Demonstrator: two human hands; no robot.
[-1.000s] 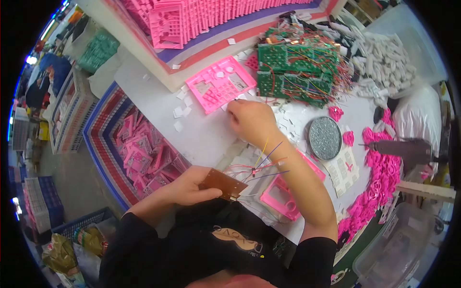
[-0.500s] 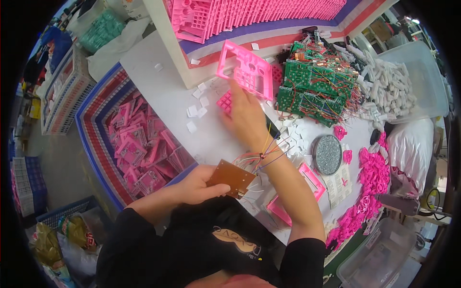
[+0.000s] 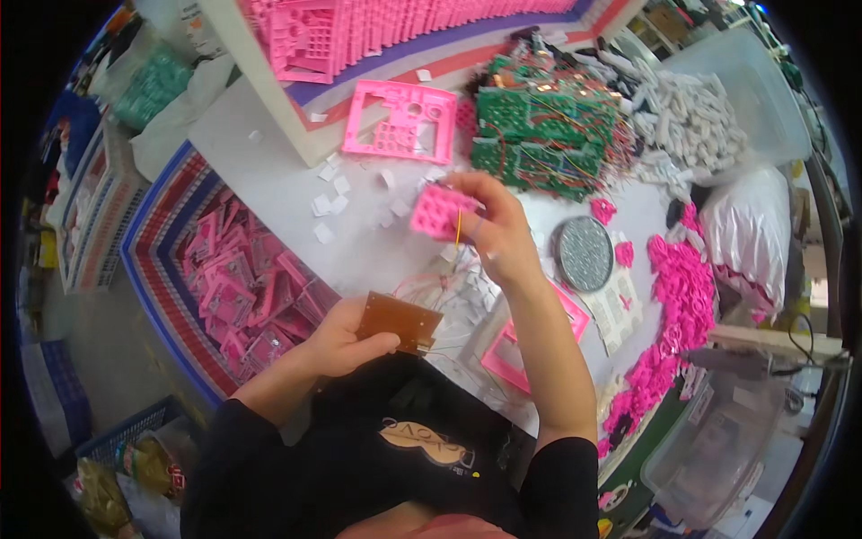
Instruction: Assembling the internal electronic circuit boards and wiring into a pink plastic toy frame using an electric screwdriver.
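Note:
My left hand [image 3: 346, 341] grips a brown circuit board [image 3: 400, 323] by its left side, thumb on top, low over the near table edge. Thin wires trail from the board toward the table. Higher up, my right hand [image 3: 496, 220] pinches a small pink keypad [image 3: 436, 212] covered in bumps; a yellow wire hangs beside it. Beyond that hand a pink plastic frame [image 3: 400, 122] with openings lies on the table. Another pink casing [image 3: 505, 357] rests near my right forearm, which partly covers it.
Wired green circuit boards [image 3: 544, 135] are stacked at the back, beside a heap of white parts [image 3: 690, 121]. A round dish of grey granules [image 3: 583, 254] stands at right, near piled magenta pieces [image 3: 680, 287]. A lined bin [image 3: 144, 269] holds pink casings at left. White paper squares [image 3: 323, 206] lie scattered.
My right hand has lifted the pink keypad off the table and brought it nearer. My left hand still holds the brown board. The whole view has shifted, moving the table contents leftward.

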